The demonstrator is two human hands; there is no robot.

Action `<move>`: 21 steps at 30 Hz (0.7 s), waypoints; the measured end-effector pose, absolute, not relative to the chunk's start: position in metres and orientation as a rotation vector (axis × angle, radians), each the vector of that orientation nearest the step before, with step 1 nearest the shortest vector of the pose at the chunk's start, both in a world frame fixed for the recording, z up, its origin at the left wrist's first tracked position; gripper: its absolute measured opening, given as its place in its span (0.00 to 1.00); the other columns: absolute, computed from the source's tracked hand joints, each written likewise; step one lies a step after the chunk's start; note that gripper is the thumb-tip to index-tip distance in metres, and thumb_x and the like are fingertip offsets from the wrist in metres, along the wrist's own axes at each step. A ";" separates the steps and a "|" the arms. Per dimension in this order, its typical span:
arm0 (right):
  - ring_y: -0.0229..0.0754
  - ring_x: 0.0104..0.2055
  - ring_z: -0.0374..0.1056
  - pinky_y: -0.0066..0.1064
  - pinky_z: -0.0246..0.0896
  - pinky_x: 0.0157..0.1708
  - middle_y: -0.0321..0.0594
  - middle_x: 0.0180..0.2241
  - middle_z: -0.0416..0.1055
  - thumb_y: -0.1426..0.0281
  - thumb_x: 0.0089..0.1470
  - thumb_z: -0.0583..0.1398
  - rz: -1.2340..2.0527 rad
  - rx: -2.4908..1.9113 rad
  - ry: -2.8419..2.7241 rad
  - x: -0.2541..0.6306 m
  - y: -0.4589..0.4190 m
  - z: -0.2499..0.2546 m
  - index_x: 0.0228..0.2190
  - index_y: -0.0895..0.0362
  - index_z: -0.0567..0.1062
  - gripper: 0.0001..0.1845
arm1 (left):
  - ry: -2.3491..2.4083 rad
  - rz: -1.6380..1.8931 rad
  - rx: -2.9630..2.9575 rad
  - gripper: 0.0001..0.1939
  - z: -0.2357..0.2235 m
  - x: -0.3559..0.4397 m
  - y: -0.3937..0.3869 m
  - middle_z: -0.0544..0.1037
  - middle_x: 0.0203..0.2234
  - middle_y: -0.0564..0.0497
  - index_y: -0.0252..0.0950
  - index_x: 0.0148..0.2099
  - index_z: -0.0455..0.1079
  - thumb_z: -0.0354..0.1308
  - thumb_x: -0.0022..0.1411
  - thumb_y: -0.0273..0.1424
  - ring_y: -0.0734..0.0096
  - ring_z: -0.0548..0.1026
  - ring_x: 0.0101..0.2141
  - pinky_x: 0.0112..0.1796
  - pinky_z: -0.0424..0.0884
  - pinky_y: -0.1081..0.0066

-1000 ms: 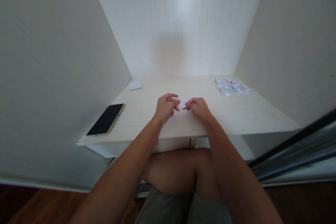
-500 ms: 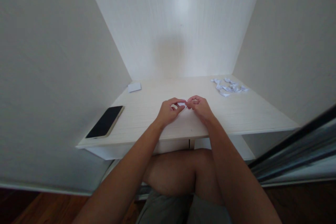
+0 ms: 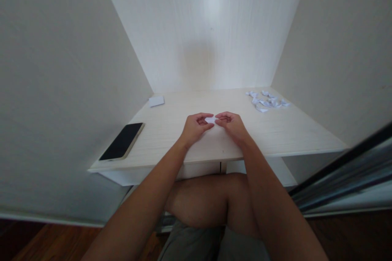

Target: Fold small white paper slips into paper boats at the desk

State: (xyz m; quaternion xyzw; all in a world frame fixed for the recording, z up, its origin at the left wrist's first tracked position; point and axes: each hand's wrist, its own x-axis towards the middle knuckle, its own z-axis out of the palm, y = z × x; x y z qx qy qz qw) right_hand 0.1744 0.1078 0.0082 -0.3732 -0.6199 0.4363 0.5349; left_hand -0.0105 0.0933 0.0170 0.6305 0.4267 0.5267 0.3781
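Note:
A small piece of white paper [image 3: 210,120] is held low over the desk, between the fingertips of both hands. My left hand [image 3: 196,126] curls around its left side, thumb and index finger at its edges. From the other side, my right hand [image 3: 232,124] pinches at the paper's right end. My fingers cover part of the paper, so its full shape is hidden.
Several folded white paper pieces [image 3: 266,102] lie at the desk's back right. A small stack of white paper [image 3: 157,101] sits at the back left. A phone [image 3: 122,142] rests near the left front edge of the white desk [image 3: 290,134], with panels on three sides.
My fingertips, which met at the paper before, have drawn slightly apart. The left hand has shifted a little left, and more of the paper shows between the hands.

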 end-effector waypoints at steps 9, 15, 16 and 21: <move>0.44 0.36 0.77 0.38 0.71 0.44 0.42 0.35 0.84 0.69 0.49 0.69 0.850 -0.944 -1.571 0.175 0.110 0.006 0.39 0.55 0.85 0.12 | 1.073 1.358 1.516 0.24 0.015 -0.012 0.095 0.82 0.27 0.48 0.33 0.48 0.82 0.76 0.47 0.35 0.68 0.78 0.29 0.34 0.72 0.68; 0.45 0.39 0.79 0.40 0.73 0.47 0.44 0.38 0.85 0.68 0.52 0.69 0.789 -0.957 -1.585 0.176 0.112 0.003 0.40 0.55 0.86 0.12 | 1.076 1.353 1.495 0.27 0.015 -0.012 0.094 0.80 0.26 0.51 0.33 0.49 0.83 0.77 0.45 0.36 0.71 0.75 0.26 0.32 0.68 0.70; 0.45 0.39 0.79 0.40 0.73 0.47 0.44 0.38 0.85 0.68 0.52 0.70 0.785 -0.953 -1.588 0.176 0.112 0.003 0.40 0.55 0.86 0.12 | 1.076 1.355 1.495 0.27 0.015 -0.012 0.094 0.80 0.26 0.51 0.33 0.49 0.83 0.77 0.45 0.36 0.71 0.74 0.26 0.32 0.68 0.70; 0.46 0.39 0.79 0.39 0.73 0.46 0.44 0.38 0.84 0.66 0.53 0.70 0.768 -0.933 -1.608 0.175 0.111 0.003 0.40 0.55 0.85 0.11 | 1.089 1.377 1.504 0.23 0.013 -0.012 0.095 0.79 0.25 0.51 0.33 0.47 0.83 0.76 0.48 0.36 0.72 0.73 0.26 0.31 0.67 0.70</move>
